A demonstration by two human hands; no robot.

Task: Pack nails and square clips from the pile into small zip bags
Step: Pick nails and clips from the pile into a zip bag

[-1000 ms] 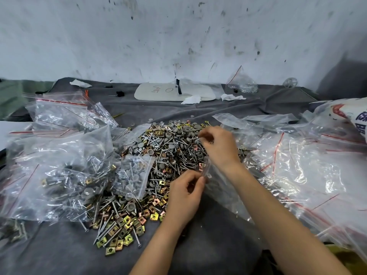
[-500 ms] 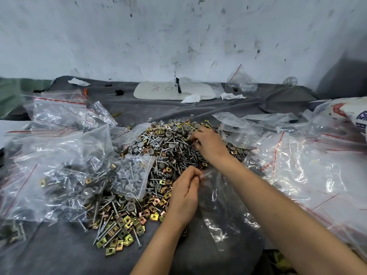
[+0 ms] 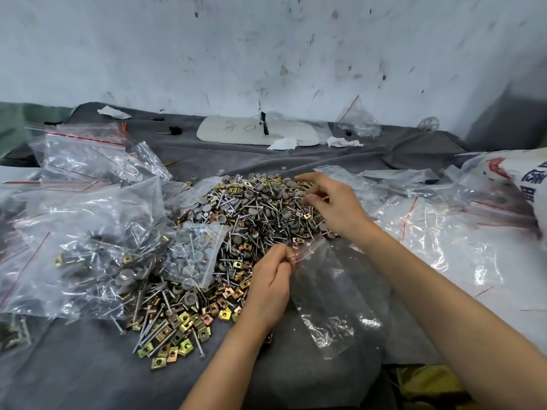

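Step in hand: loading one bag. Left hand (image 3: 270, 279) sits at the near edge of the pile (image 3: 236, 220), fingers (image 3: 282, 257) curled and pinching the mouth of a clear zip bag (image 3: 328, 297) at its red strip. The bag lies flat on the grey-covered worktop (image 3: 74, 374), trailing toward the person, and looks empty from here.

Right hand (image 3: 334, 208) is over the far right side of the pile, fingers (image 3: 310, 184) bent down among the nails (image 3: 251, 205), thumb close to forefinger. Can't tell if it has anything pinched, since the tips are lost in the metal.

Square clips (image 3: 177, 329) are mostly spread on the near side of the pile, just left of the left wrist. Filled bags (image 3: 88, 261) are heaped on the left, empty bags (image 3: 444, 241) on the right.

Next move, as I read it: right hand gets a firm pinch on a few nails and carries them to the bag mouth. That needs the left hand to hold the mouth open, and it looks nearly flat now. Clips come after, a short reach.
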